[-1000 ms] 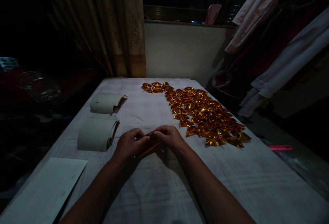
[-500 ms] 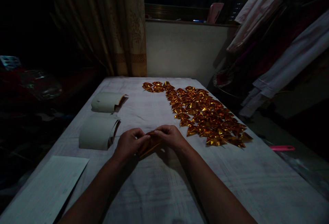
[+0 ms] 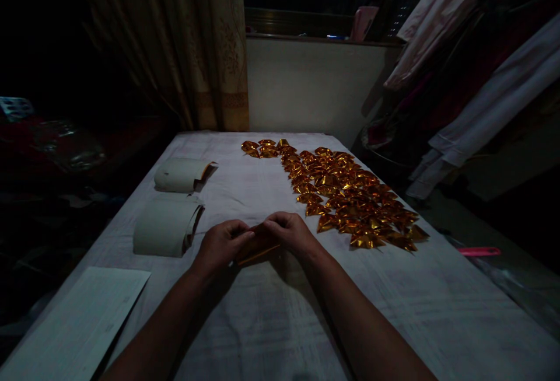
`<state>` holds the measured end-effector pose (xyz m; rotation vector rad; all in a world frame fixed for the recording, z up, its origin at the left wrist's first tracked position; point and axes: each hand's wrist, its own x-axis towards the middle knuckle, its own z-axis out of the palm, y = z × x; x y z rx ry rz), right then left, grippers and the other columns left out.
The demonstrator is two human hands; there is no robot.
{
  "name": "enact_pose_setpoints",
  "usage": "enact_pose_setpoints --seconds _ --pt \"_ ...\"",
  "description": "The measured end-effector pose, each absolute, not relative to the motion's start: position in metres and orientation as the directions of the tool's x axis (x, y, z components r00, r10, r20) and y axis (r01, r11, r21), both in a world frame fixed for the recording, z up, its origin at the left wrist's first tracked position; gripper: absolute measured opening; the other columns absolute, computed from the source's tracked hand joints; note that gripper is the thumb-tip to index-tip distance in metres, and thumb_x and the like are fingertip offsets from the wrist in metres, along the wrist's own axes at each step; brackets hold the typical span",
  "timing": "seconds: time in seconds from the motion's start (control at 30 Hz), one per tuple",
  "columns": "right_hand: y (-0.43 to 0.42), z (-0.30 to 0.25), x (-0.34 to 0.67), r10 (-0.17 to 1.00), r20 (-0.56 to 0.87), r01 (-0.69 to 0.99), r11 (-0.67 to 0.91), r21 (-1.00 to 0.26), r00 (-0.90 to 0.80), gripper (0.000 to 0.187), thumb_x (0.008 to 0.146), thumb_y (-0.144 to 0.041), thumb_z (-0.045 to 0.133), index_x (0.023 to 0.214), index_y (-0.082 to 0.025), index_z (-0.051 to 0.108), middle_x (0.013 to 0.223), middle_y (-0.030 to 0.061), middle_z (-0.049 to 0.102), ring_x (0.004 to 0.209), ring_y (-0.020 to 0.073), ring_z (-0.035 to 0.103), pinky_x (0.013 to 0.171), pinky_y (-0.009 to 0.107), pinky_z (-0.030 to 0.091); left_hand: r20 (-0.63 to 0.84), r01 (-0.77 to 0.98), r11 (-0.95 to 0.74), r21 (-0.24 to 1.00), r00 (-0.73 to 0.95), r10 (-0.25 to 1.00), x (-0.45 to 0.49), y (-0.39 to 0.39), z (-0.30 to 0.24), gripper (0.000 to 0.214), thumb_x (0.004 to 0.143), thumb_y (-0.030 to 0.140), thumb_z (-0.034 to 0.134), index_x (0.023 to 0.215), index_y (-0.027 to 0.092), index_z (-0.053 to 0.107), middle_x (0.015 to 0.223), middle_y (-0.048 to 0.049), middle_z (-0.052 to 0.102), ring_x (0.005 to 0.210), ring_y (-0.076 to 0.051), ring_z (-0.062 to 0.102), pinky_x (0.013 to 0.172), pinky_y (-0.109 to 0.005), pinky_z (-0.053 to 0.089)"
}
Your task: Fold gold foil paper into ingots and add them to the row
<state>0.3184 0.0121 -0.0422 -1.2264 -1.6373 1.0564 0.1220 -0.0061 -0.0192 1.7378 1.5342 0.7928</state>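
Note:
Between my hands is a partly folded sheet of gold foil paper (image 3: 259,247), just above the cloth-covered table. My left hand (image 3: 222,244) pinches its left end with thumb and fingers. At the upper right end, my right hand (image 3: 287,230) grips the same paper, thumb on top. The underside of the paper and some fingertips are hidden. To the right lies a wide spread of folded gold foil pieces (image 3: 341,188), with a small cluster (image 3: 262,149) of them farther back. Two curled stacks of pale-backed paper, a nearer stack (image 3: 161,226) and a farther stack (image 3: 179,174), rest at the left.
A flat white sheet or board (image 3: 79,322) lies at the table's near left. The table (image 3: 394,322) has a pale checked cloth. Behind it are a curtain (image 3: 210,48) and a wall. Clothes (image 3: 494,89) hang at the right, above a pink handle (image 3: 479,251).
The gold foil paper has tilted slightly and its front edge sits a little higher. Both hands keep nearly the same place and grip. The view has shifted very slightly.

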Motion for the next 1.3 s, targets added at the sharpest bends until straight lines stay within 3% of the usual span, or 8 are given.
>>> enact_pose_setpoints --seconds 0.3,0.63,0.8,0.93,1.0,1.1,1.2,1.3 --pt "0.013 -0.036 0.326 0.98 0.121 0.245 0.158 -0.957 -0.159 0.026 0.08 -0.043 0.06 0.073 -0.019 0.068 0.066 -0.0013 0.064 0.064 0.0139 0.056 0.058 0.023 0.043 0.003 0.499 -0.069 0.864 0.131 0.991 0.116 -0.001 -0.016 0.021 0.069 0.039 0.067 0.08 0.022 0.072 0.079 -0.0039 0.073 0.073 -0.021 0.065 0.066 -0.03 0.047" --pt "0.019 -0.033 0.341 0.988 0.092 0.197 0.117 -0.973 -0.128 0.035 0.076 -0.054 0.064 0.069 -0.019 0.064 0.061 -0.0024 0.058 0.059 0.0127 0.052 0.056 0.023 0.043 -0.054 0.394 0.017 0.919 0.084 0.995 0.113 0.002 -0.015 0.019 0.071 0.041 0.068 0.068 0.023 0.068 0.071 -0.0031 0.071 0.069 -0.019 0.063 0.064 -0.03 0.048" --pt "0.019 -0.037 0.342 0.986 0.103 0.388 0.146 -0.91 -0.13 0.033 0.082 -0.049 0.054 0.073 -0.019 0.066 0.063 -0.0012 0.061 0.06 0.0136 0.054 0.056 0.024 0.042 -0.045 0.411 0.004 0.912 0.091 0.995 0.112 0.003 -0.017 0.017 0.074 0.038 0.067 0.068 0.022 0.069 0.07 -0.0029 0.071 0.067 -0.019 0.064 0.066 -0.03 0.048" --pt "0.014 -0.038 0.34 0.99 0.103 0.555 0.137 -0.821 -0.092 0.025 0.082 -0.039 0.058 0.066 -0.022 0.067 0.058 -0.0011 0.061 0.057 0.0139 0.053 0.055 0.024 0.036 -0.06 0.601 -0.007 0.799 0.091 0.994 0.116 -0.001 -0.023 0.018 0.083 0.036 0.06 0.078 0.021 0.07 0.074 -0.0029 0.072 0.07 -0.019 0.065 0.066 -0.029 0.046" --pt "0.011 -0.036 0.339 0.99 0.097 0.702 0.143 -0.698 -0.104 0.021 0.082 -0.034 0.061 0.066 -0.023 0.069 0.06 0.0 0.064 0.059 0.0149 0.055 0.056 0.025 0.033 -0.022 0.728 -0.04 0.685 0.075 0.997 0.12 -0.005 -0.026 0.017 0.084 0.031 0.061 0.093 0.022 0.072 0.08 -0.0037 0.073 0.076 -0.022 0.066 0.069 -0.03 0.044" --pt "0.007 -0.033 0.336 0.99 0.067 0.867 0.143 -0.477 -0.127 0.02 0.085 -0.031 0.061 0.07 -0.025 0.072 0.069 0.0033 0.071 0.067 0.0177 0.059 0.058 0.027 0.031 0.054 0.869 -0.129 0.478 0.117 0.992 0.129 -0.01 -0.029 0.033 0.088 0.024 0.06 0.12 0.022 0.067 0.09 -0.0066 0.073 0.086 -0.025 0.066 0.077 -0.033 0.044" --pt "0.006 -0.032 0.334 0.99 0.044 0.898 0.138 -0.418 -0.132 0.02 0.088 -0.032 0.06 0.075 -0.024 0.074 0.08 0.0063 0.074 0.074 0.0203 0.063 0.061 0.028 0.032 0.073 0.917 -0.19 0.35 0.175 0.982 0.134 -0.011 -0.033 0.035 0.094 0.025 0.056 0.128 0.021 0.062 0.099 -0.0098 0.074 0.096 -0.026 0.066 0.086 -0.035 0.044" --pt "0.007 -0.031 0.333 0.991 0.024 0.913 0.134 -0.385 -0.135 0.02 0.09 -0.033 0.06 0.08 -0.024 0.075 0.088 0.0078 0.075 0.081 0.0218 0.065 0.064 0.029 0.034 0.099 0.92 -0.235 0.315 0.214 0.972 0.135 -0.011 -0.038 0.033 0.094 0.024 0.056 0.126 0.021 0.063 0.109 -0.0103 0.073 0.103 -0.027 0.064 0.09 -0.038 0.043"
